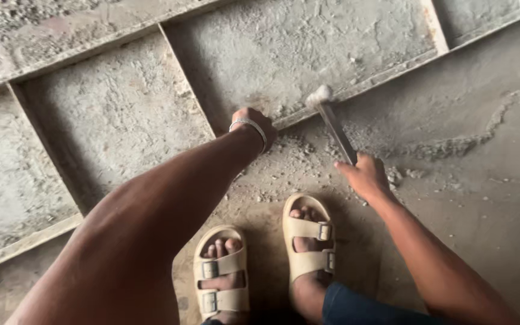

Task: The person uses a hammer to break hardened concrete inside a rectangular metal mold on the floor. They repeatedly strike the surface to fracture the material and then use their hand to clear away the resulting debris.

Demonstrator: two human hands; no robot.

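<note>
The hammer (334,123) sits in the right hand (365,176), whose fingers are wrapped tight around the lower end of its dark handle. Its pale, dust-caked head rests against the near rim of the metal formwork panel (115,114), at the point where that rim meets the floor (482,192). The handle slants back from the rim toward the person.

The left hand (253,125) grips the same near rim, a little to the left of the hammer head and just beside one of the panel's cross ribs; its fingers are curled over the edge, closed on the metal. A silver bangle (249,126) circles that wrist.

The panel lies flat on the floor and runs at a slant across the upper part of the view, its ribs dividing it into rectangular bays crusted with grey cement. Crumbs and flakes of concrete debris (299,150) lie scattered on the floor along the rim, between the two hands, with a thinner trail curving toward the far right edge.

Below the hands stand the person's feet in beige two-strap sandals (307,241).
</note>
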